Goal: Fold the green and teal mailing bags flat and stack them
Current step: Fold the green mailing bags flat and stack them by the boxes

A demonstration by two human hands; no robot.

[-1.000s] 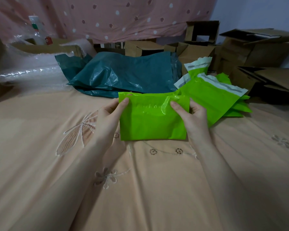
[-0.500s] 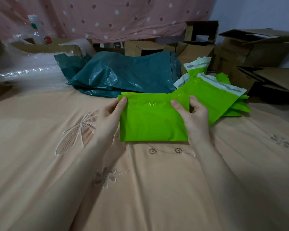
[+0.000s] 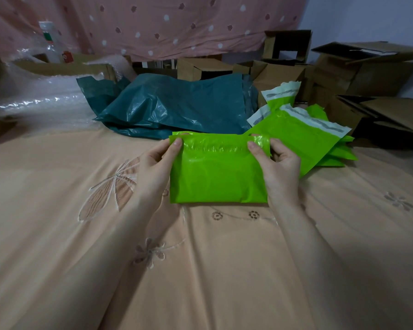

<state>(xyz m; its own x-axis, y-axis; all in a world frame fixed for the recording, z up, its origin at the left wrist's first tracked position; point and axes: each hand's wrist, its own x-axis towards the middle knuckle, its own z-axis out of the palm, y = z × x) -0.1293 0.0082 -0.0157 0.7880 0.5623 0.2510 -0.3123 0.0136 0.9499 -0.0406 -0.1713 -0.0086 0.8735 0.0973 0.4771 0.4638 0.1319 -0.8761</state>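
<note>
left hand: my left hand pinches the top-left corner of the green bag, thumb on the front face, other fingers curled behind it.
right hand: my right hand pinches the top-right corner of the same bag, thumb on the front; fingers wrapped round the edge.
green bag: folded to a flat rectangle, top flap turned down with a wrinkled strip along it. Lower edge touches the bedspread, top edge lifted between my hands. Sits mid-bed, a bit toward the far edge.
green pile: loose green mailers just right of the held bag, overlapping each other, white seal strips showing on top. Held bag's right corner overlaps the pile in view; contact I cannot tell.
teal bags: teal mailers heaped and crumpled beyond the held bag, toward the far edge of the bed, not flat.
far left: bubble wrap bunched at the far-left edge.
far right: open cardboard boxes crowd the far-right corner and back.
backdrop: pink dotted curtain hangs behind everything.
</note>
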